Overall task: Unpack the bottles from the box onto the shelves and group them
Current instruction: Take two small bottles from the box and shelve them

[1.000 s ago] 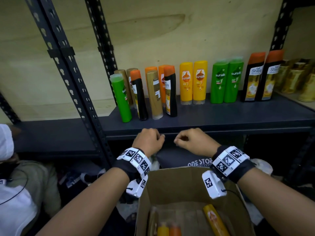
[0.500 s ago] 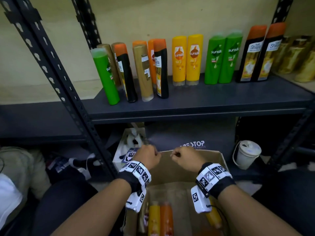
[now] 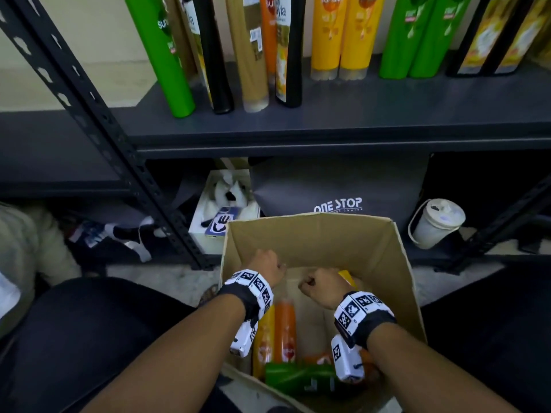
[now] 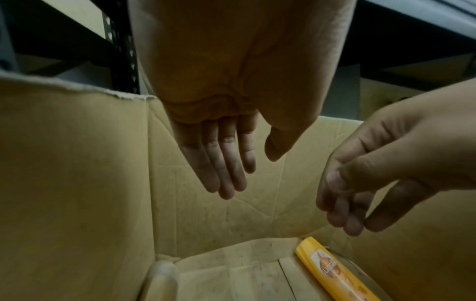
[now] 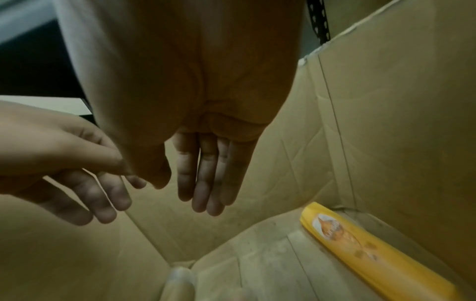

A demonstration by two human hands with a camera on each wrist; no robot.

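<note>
Inside the box (image 3: 384,263), both your hands hang above the bottles, holding nothing. Your left hand (image 3: 267,265) has its fingers (image 4: 221,171) nearly straight and pointing down; your right hand (image 3: 320,286) has its fingers (image 5: 206,183) loosely extended too, thumb apart. Neither touches a bottle.

A yellow bottle (image 5: 373,252) lies flat along the right wall of the box, below your right hand. More lie at the near end: an orange bottle (image 3: 285,332) beside another yellow one, and a green bottle (image 3: 298,380) lying across them. The rest already stand on the shelf (image 3: 357,120) in colour pairs.

From here, the likely trouble is the grasp. These bottles look smooth, so a loose hold on one lying flat could let it slide out on the lift. The bottle against the wall leaves little room for fingers on that side. On the shelf, the leftmost bottles stand close together and lean, so setting a new one down carelessly could knock them over.
</note>
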